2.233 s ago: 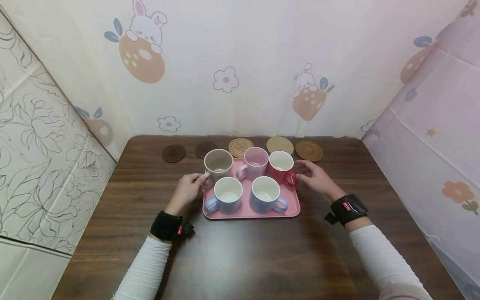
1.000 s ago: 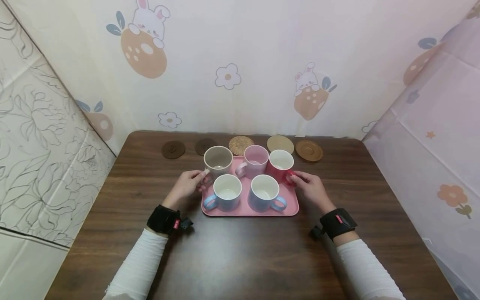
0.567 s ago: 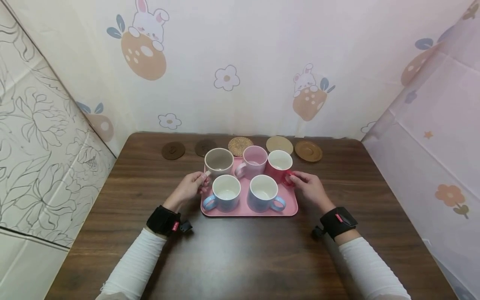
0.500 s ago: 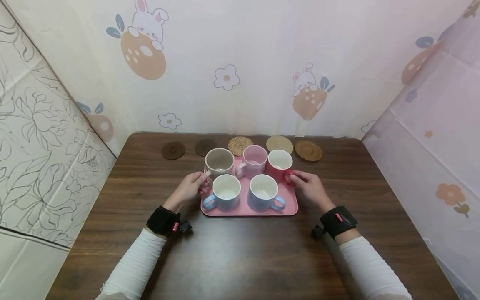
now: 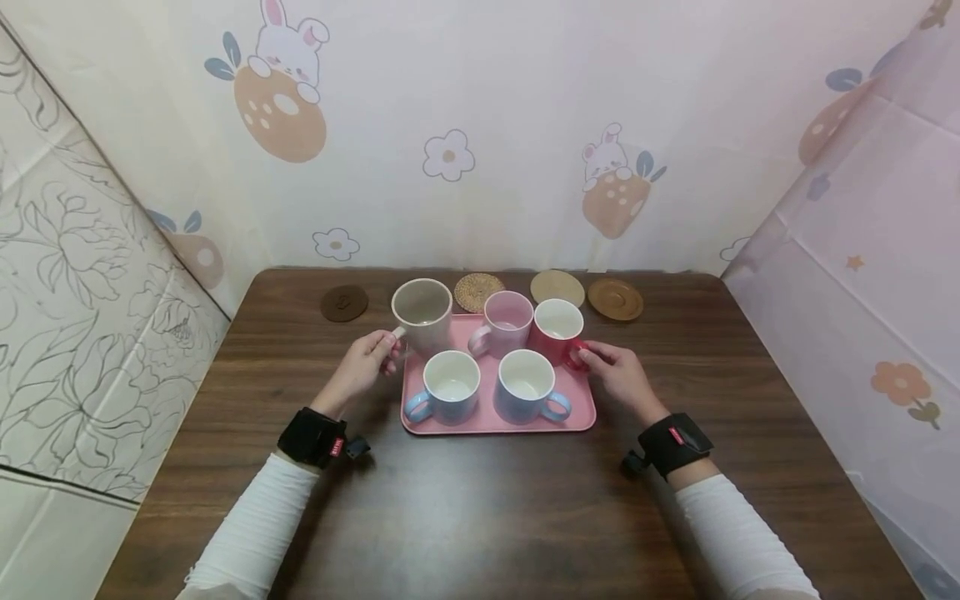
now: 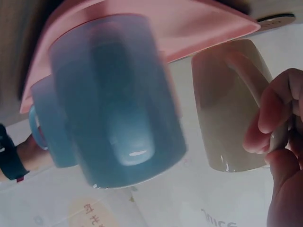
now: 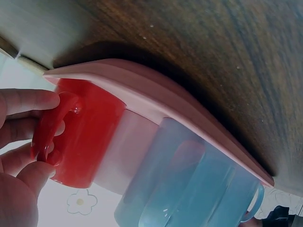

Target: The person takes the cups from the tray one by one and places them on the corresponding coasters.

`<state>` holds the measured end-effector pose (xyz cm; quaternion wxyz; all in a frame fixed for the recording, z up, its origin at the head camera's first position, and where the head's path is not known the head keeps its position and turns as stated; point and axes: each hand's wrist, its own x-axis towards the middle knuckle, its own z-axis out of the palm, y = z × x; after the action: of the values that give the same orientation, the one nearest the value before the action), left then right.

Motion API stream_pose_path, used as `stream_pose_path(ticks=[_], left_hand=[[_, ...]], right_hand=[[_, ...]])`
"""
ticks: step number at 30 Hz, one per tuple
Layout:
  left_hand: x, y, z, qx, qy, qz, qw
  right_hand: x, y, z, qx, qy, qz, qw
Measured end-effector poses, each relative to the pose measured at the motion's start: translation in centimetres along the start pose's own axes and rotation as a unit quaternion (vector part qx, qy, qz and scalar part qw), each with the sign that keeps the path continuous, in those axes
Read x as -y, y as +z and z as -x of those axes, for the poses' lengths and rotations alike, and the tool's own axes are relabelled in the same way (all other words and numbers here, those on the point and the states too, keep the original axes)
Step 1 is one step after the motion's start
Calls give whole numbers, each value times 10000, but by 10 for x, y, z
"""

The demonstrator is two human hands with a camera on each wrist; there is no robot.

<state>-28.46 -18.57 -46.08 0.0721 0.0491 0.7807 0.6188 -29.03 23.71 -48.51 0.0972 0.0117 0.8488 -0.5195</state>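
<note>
From the head view, the left hand (image 5: 365,360) pinches the handle of the beige mug (image 5: 422,314), raised over the back left corner of the pink tray (image 5: 495,423). The lifting-out step seems in hand; next calls for setting it on the table (image 5: 487,517).

The left wrist view shows a plain, glossy mug (image 6: 227,106).

The right wrist view shows the right hand (image 7: 21,165) gripping the red mug (image 7: 78,137) by its handle.
</note>
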Motion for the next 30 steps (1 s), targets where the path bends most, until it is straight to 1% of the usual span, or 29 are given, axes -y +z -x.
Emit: stream_pose_path(ticks=[3, 7, 10, 13, 22, 25, 30], left_hand=[[-2, -9, -1, -201, 36, -86, 9998], [-3, -25, -3, -488, 71, -232, 9985], [-3, -38, -6, -654, 68, -342, 9972], [-1, -50, -10, -749, 45, -417, 9963], [13, -80, -25, -1215, -147, -243, 9922], [16, -91, -28, -1355, -231, -237, 9902], [17, -106, -34, -1542, -336, -217, 9872]], right_hand=[[2, 1, -1, -60, -76, 80, 9999], [4, 2, -2, -82, -185, 175, 9996], [6, 2, -2, -91, -226, 187, 9995], [8, 1, -2, -93, -227, 180, 9995], [12, -1, -1, -35, -80, 497, 9987], [11, 0, 1, -37, -29, 542, 9985], [11, 4, 5, -98, -96, 546, 9984]])
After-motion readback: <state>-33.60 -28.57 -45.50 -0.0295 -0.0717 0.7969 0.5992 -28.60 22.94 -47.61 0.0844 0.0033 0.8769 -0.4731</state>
